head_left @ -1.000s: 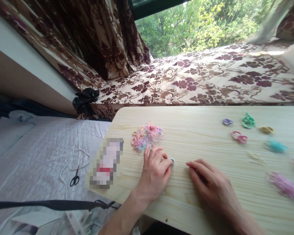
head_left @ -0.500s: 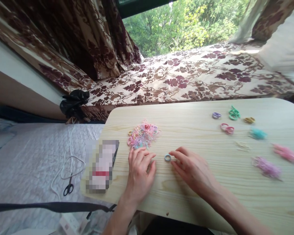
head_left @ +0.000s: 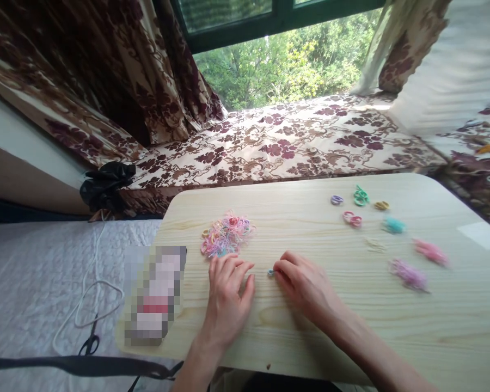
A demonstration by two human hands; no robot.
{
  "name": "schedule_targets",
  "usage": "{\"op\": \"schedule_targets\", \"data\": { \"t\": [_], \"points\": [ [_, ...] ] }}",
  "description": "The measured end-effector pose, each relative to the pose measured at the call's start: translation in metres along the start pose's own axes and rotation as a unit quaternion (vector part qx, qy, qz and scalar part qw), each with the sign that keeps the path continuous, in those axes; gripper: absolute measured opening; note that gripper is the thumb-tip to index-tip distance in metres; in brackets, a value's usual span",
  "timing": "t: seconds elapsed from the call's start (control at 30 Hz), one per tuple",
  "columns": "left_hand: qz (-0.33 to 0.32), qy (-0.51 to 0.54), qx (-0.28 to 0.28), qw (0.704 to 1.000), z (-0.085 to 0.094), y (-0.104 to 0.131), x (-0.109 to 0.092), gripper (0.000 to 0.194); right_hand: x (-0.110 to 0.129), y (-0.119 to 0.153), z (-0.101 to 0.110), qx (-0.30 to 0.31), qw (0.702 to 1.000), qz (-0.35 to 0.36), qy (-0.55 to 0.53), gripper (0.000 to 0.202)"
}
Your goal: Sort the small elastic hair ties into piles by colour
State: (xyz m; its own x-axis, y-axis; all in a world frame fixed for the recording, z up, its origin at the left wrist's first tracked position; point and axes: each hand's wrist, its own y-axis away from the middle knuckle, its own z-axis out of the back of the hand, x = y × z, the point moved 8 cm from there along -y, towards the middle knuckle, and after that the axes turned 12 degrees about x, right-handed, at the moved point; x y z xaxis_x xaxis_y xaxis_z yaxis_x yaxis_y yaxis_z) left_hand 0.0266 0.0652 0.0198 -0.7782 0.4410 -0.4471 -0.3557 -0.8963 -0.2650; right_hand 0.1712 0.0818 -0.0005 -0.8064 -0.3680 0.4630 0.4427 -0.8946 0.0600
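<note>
Between the thumb and fingers of my right hand (head_left: 308,283) is a small grey-blue hair tie (head_left: 270,272), its left part showing past the fingertips. My left hand (head_left: 228,288) rests on the table with fingers apart and nothing in it. Just beyond its fingertips lies a tangled pile of pastel hair ties (head_left: 228,231), mostly pink and lilac. Sorted groups sit on the right: purple ties (head_left: 336,200), green ties (head_left: 361,196), red-pink ties (head_left: 352,219), mustard ties (head_left: 381,205), a turquoise bunch (head_left: 393,225), cream ties (head_left: 375,245), a pink bunch (head_left: 430,252) and a lilac bunch (head_left: 410,275).
A blurred-out flat object (head_left: 155,299) lies at the left of the wooden table (head_left: 298,218). Scissors (head_left: 90,344) and a white cable (head_left: 79,305) rest on the quilted bed (head_left: 36,272). Behind the table is a flower-patterned window seat (head_left: 269,147).
My right fingers have closed on the blue hair tie, which lay loose on the table before. My left hand keeps its pose. The camera view has tilted up and shifted right.
</note>
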Motion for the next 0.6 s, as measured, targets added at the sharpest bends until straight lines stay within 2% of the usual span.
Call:
{"op": "schedule_targets", "data": {
  "t": [0.13,0.33,0.47,0.6],
  "points": [
    [-0.009,0.004,-0.001,1.000,-0.002,-0.001,-0.002,0.021,-0.008,0.018,0.015,-0.016,1.000,-0.004,0.005,0.025],
    [-0.019,0.005,-0.007,1.000,-0.004,-0.004,-0.003,0.021,-0.046,0.052,0.049,-0.074,0.996,-0.050,-0.017,0.026],
    [-0.028,0.004,-0.008,1.000,-0.007,-0.004,-0.008,0.020,-0.061,0.062,0.050,-0.058,0.996,-0.060,-0.022,0.020],
    [-0.037,0.000,-0.010,0.999,-0.006,-0.002,-0.009,0.020,-0.068,0.065,0.047,-0.049,0.996,-0.073,-0.017,0.023]
  ]
}}
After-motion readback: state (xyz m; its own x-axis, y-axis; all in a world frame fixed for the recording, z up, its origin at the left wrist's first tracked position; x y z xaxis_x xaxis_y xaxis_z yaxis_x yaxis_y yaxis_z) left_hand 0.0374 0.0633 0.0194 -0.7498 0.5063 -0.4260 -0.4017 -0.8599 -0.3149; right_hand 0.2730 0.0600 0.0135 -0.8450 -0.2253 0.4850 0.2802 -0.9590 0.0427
